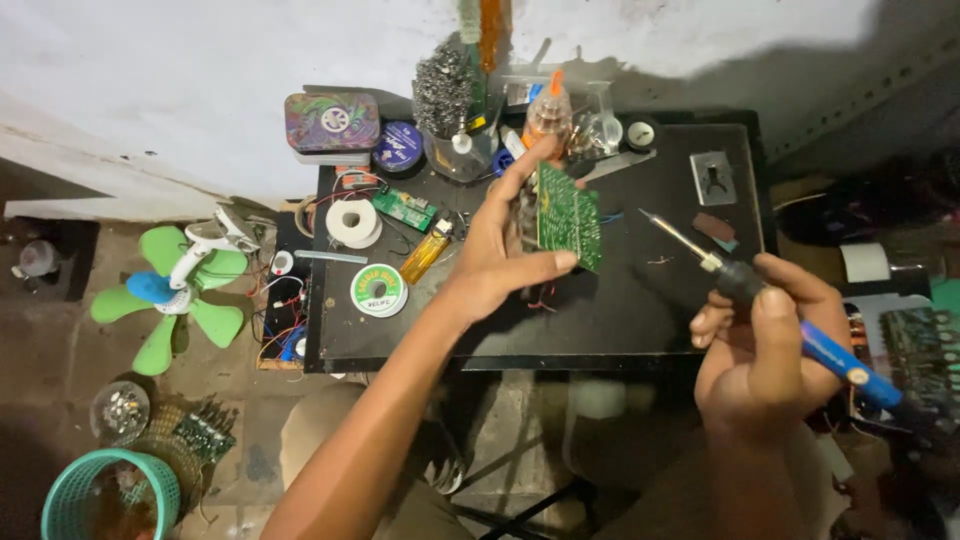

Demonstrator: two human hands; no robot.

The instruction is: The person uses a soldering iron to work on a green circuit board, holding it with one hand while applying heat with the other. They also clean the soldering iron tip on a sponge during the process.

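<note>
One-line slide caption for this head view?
Left hand holds a green circuit board upright; right hand grips a blue-handled soldering iron over a black worktable.

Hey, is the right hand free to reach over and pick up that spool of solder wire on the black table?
Probably not as things stand: the right hand is gripping a soldering iron, and the solder spool lies on the far side of the left hand holding the green circuit board.
</note>
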